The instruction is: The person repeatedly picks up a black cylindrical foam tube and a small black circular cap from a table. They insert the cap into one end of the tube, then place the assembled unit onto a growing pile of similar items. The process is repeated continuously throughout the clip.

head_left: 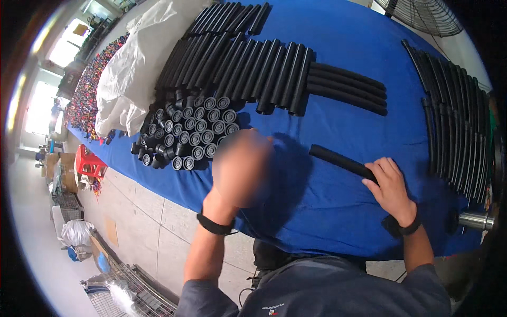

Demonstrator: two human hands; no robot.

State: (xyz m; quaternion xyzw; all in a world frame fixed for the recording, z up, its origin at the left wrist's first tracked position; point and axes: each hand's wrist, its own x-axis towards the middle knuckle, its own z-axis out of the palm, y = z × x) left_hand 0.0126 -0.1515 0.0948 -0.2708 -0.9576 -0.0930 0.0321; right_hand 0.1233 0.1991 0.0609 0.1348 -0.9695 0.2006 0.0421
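Note:
My right hand [390, 185] is closed round the near end of a black foam tube [338, 159], which slants away to the left across the blue cloth. Beside a heap of round black end caps [195, 138], my left hand [242, 169] is blurred, so its fingers cannot be read and anything in it is hidden. Most of the caps stand with their ringed faces up. Several more black foam tubes [346, 87] lie side by side farther off. To their left are rows of smooth black tubes [264, 74].
Long thin black rods [457, 121] lie in rows on the right, above a shiny metal cylinder [475, 220]. A white plastic sheet [127, 79] and a pile of small colourful pieces [103, 79] are at the left. A fan [425, 16] stands beyond; a red stool [90, 161] is on the floor.

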